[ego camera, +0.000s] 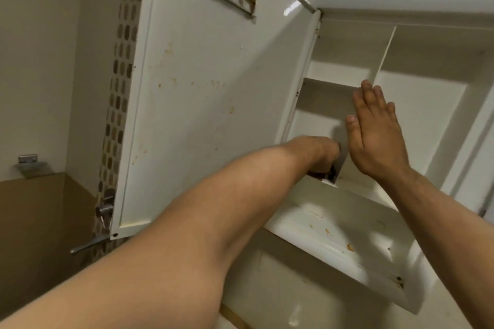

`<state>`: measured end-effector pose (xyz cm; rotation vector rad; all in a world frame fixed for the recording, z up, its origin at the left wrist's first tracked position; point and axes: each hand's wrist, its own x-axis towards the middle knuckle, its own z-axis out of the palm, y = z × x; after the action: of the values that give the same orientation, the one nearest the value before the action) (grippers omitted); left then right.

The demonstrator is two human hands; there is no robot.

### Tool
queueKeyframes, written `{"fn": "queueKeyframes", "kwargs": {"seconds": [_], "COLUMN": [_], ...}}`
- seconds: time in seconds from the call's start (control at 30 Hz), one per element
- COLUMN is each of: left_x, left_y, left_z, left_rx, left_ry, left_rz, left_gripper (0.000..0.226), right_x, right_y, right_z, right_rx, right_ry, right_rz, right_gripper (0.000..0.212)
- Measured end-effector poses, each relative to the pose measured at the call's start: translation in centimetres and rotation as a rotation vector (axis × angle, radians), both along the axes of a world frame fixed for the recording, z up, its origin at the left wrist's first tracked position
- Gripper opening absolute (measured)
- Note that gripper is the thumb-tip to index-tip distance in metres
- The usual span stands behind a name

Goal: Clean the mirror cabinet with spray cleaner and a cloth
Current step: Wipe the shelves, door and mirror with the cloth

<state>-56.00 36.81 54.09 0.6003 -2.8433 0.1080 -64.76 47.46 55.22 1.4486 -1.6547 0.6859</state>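
The white mirror cabinet (334, 224) hangs open above me, its door (208, 104) swung out to the left with rust-coloured spots on the inner face. My left hand (318, 155) reaches into the lower left compartment, fingers curled around something small and dark at the shelf edge; what it is cannot be made out. My right hand (374, 136) is raised flat with fingers together and palm toward the inside of the cabinet, holding nothing. No cloth or spray bottle shows.
Inside are white shelves and a vertical divider (385, 53). A mosaic tile strip (120, 104) runs down the wall behind the door. A metal tap handle (91, 243) and valve (105, 208) sit at lower left, a small metal bracket (29, 165) further left.
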Motion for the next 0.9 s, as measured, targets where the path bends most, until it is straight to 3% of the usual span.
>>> {"fn": "queueKeyframes", "kwargs": {"seconds": [0.13,0.27,0.37,0.53,0.6,0.73,0.9], "left_x": [1.5,-0.5,-1.3,1.1,2.2,2.5,1.3], "left_y": [-0.7,0.4,0.2,-0.1,-0.4,-1.1,0.3], "left_z": [2.4,-2.5,-4.2,-1.5,-1.6,-4.5,-2.2], "left_rx": [0.11,0.118,0.132,0.098,-0.073,-0.418,-0.275], "left_ry": [-0.036,0.264,0.402,0.151,0.121,-0.007,-0.022], "left_rz": [0.02,0.021,0.033,0.009,0.12,0.294,0.25], "left_gripper": [0.025,0.012,0.02,0.008,0.011,0.038,0.025], "right_x": [-0.8,-0.7,0.1,2.2,3.1,4.2,4.1], "right_y": [1.8,2.9,2.9,1.5,0.8,0.5,1.6], "right_z": [-1.1,-1.7,-1.9,-2.9,-3.5,-4.5,-4.9], "right_rx": [0.032,-0.023,-0.047,-0.036,-0.003,0.014,-0.019], "right_ry": [0.039,-0.034,-0.048,-0.079,-0.068,-0.071,-0.123], "right_rz": [-0.03,-0.025,-0.002,0.019,0.024,0.067,0.079], "right_gripper": [0.062,0.06,0.059,0.062,0.063,0.061,0.059]}}
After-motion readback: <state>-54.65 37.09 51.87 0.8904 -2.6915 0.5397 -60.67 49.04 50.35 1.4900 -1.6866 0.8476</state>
